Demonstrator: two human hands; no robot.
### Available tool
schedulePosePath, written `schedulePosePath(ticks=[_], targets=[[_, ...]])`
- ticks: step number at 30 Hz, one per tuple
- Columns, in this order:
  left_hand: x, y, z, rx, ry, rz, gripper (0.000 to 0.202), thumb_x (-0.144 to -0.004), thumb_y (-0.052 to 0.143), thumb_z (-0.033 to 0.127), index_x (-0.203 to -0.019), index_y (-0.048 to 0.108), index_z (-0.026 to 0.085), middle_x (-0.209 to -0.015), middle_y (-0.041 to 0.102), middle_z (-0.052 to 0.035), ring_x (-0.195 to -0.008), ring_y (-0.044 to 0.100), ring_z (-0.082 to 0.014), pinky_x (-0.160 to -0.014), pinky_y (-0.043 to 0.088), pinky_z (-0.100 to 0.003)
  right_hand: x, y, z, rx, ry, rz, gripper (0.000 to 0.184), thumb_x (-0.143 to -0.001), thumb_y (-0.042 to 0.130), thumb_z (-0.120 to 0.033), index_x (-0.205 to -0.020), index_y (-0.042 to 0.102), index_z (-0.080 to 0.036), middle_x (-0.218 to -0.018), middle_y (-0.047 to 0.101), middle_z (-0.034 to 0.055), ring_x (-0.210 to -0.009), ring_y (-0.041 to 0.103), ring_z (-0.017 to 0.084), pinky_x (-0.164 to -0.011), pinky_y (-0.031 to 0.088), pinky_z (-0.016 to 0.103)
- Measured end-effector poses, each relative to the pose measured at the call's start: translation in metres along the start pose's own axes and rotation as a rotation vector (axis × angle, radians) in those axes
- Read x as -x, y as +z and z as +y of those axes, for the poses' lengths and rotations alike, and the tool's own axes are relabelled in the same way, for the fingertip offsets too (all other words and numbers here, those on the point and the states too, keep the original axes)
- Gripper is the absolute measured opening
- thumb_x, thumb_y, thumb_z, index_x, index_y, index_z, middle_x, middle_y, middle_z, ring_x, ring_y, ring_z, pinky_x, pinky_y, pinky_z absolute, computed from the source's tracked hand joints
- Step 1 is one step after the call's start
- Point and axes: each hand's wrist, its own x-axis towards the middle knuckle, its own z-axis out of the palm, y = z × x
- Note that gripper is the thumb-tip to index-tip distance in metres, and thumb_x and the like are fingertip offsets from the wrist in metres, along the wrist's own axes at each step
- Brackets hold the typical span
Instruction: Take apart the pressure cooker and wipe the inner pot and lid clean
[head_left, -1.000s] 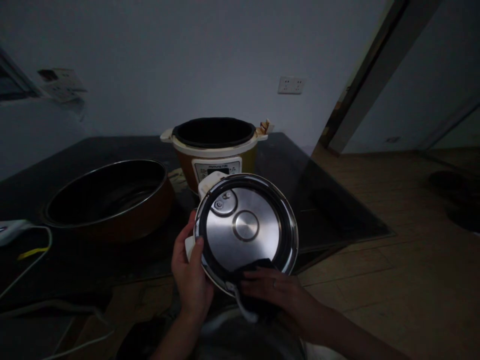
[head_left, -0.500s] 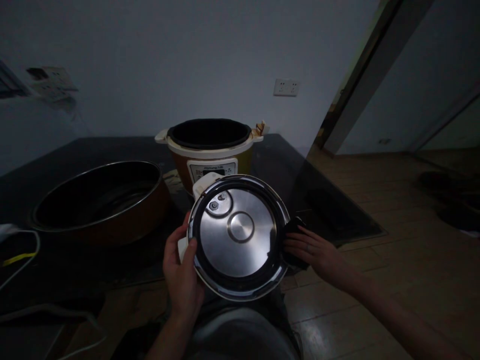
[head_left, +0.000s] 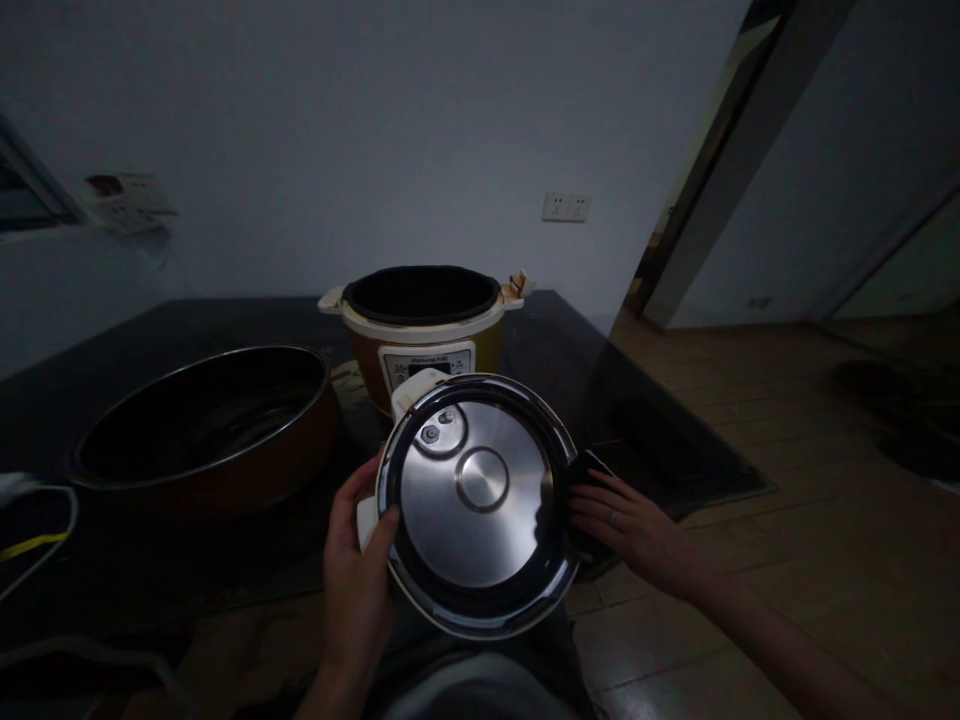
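A round pressure cooker lid is tilted up before me, its steel inner face and dark sealing ring toward me. My left hand grips its left rim, thumb on the front edge and fingers behind. On the right rim, my right hand presses a black cloth against the edge, its fingers closed over the cloth. Behind the lid stands the electric pressure cooker, uncovered, with a dark inside and a front control panel partly hidden by the lid.
A wide brown pan sits at the left of the dark tabletop. White and yellow cables lie at the far left edge. A wall socket is behind. Wooden floor extends to the right.
The whole view has shifted, so lid, cooker and pan appear slightly lower. Both hands keep their places on the lid, with the cloth still at its right rim.
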Motion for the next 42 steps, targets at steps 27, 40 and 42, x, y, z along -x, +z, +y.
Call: schedulePosePath(ticks=[27,40,42], targets=[[-0.005,-0.005,-0.003,-0.016,-0.041,-0.048,0.059,-0.073,0.074,0.042,-0.128,0.057,0.027,-0.125,0.063,-0.0055,-0.119,0.056,-0.0293,-0.103,0.042,-0.043,-0.144,-0.006,0.119,0.269,-0.488,-0.167,0.033,-0.097,0.046,-0.015,-0.129,0.055,-0.012,-0.14,0.054,0.0098,-0.137,0.041,0.02,-0.113,0.036,0.046],[0.003,0.001,-0.003,0.035,0.002,0.02,0.053,-0.076,0.073,0.037,-0.126,0.057,0.029,-0.125,0.062,-0.0037,-0.121,0.055,-0.0273,-0.108,0.038,-0.042,-0.072,-0.003,0.088,0.211,-0.195,-0.16,0.039,-0.091,0.05,-0.008,-0.129,0.057,-0.01,-0.134,0.059,0.0134,-0.128,0.052,0.028,-0.106,0.044,0.054],[0.003,0.002,-0.002,0.027,0.006,0.033,0.053,-0.077,0.072,0.036,-0.127,0.057,0.029,-0.127,0.062,-0.0034,-0.123,0.054,-0.0276,-0.108,0.038,-0.042,-0.051,0.003,0.076,0.155,-0.119,-0.108,0.041,-0.089,0.05,-0.006,-0.129,0.056,-0.01,-0.133,0.06,0.0146,-0.128,0.052,0.027,-0.104,0.047,0.051]])
